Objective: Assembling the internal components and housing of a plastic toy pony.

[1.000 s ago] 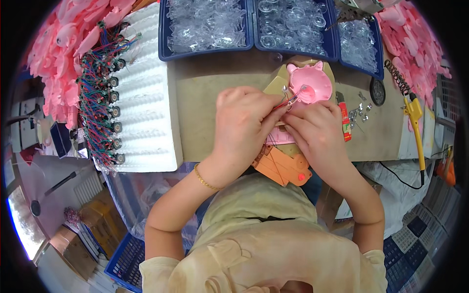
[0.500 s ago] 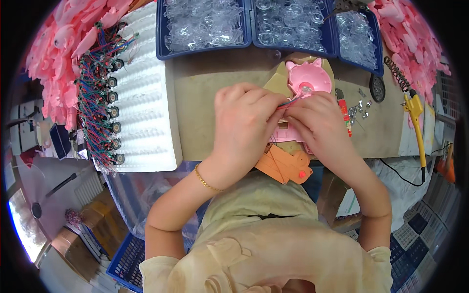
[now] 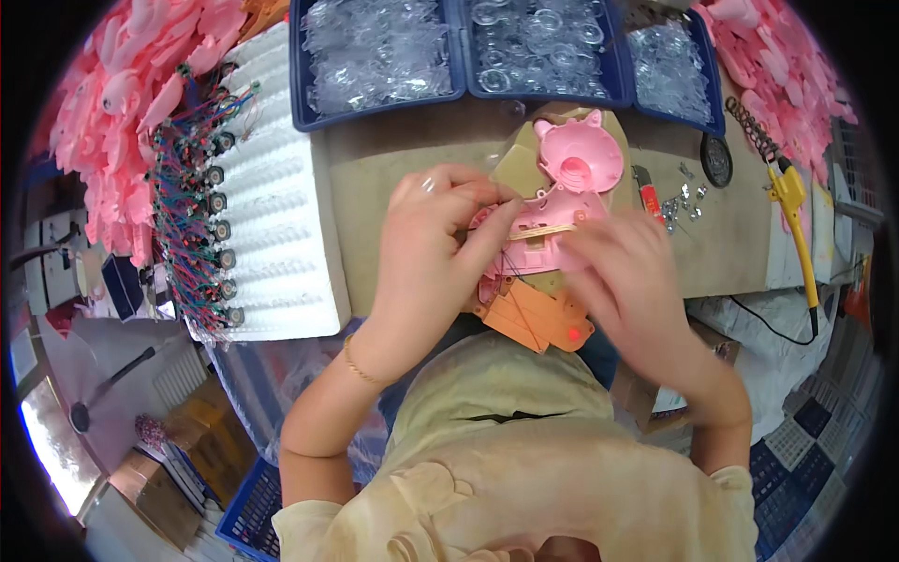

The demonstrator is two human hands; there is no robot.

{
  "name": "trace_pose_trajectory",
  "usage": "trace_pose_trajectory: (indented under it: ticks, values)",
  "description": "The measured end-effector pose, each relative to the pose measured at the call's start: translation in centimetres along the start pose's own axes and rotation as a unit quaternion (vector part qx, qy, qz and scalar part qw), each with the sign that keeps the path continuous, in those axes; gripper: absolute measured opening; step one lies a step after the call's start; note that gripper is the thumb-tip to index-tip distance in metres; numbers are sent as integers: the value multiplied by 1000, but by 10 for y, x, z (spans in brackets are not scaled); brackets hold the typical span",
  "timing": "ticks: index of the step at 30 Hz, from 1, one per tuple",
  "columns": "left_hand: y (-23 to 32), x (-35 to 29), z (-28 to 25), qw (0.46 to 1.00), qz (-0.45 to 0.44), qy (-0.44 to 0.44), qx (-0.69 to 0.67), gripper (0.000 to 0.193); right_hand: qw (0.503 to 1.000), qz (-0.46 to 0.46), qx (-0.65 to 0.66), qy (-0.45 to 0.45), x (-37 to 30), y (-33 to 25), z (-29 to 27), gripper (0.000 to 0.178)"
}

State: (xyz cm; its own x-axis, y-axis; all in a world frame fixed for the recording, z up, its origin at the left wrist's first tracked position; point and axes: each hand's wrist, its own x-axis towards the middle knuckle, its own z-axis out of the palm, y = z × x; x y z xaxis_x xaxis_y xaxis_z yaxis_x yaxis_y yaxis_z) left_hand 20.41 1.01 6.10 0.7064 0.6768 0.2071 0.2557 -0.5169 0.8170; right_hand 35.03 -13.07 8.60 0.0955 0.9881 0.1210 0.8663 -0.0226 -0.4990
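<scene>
A pink animal-shaped plastic shell point(image 3: 578, 155) with a round hollow head and small ears lies on a tan block in front of me. My left hand point(image 3: 435, 248) is closed at the left edge of the shell's body, thumb and index together; what they pinch is hidden. Blurred by motion, my right hand point(image 3: 627, 272) is over the right side of the body, fingers bent. A pale yellow strip point(image 3: 543, 231) runs across the body between the hands. Below hangs an orange plastic part point(image 3: 529, 314) with a red button and thin dark wires.
Blue bins point(image 3: 375, 120) of clear plastic parts line the back. On the left is a white foam tray point(image 3: 281, 234) with wired round parts point(image 3: 217, 201). A red-handled knife point(image 3: 648, 194), small metal pieces point(image 3: 682, 201) and a yellow soldering iron point(image 3: 794, 206) are on the right. Pink shells point(image 3: 122, 94) are heaped at left.
My hands have moved apart, the left one leftward, the right one slightly down. Coloured wires that were between my fingers no longer show. The shell's body and the pale strip have come into view.
</scene>
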Motion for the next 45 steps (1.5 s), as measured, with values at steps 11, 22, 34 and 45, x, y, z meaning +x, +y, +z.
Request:
trace_pose_trajectory:
  ticks: [11, 22, 34, 45]
  values:
    - [7, 24, -15, 948, -215, -108, -209, 18, 983, 124, 80, -110, -7, -29, -19, 60]
    - [-11, -34, -7, 991, -84, 86, -58, 27, 996, -61, 63, 15, 12, 12, 2, 56]
    - [-14, -73, -1, 950, 173, -31, 259, 42, 992, -2, 97, -84, 25, 10, -9, 56]
    - [8, -14, -18, 981, 144, -57, 117, 45, 1000, 8, -4, -1, 15, 24, -35, 51]
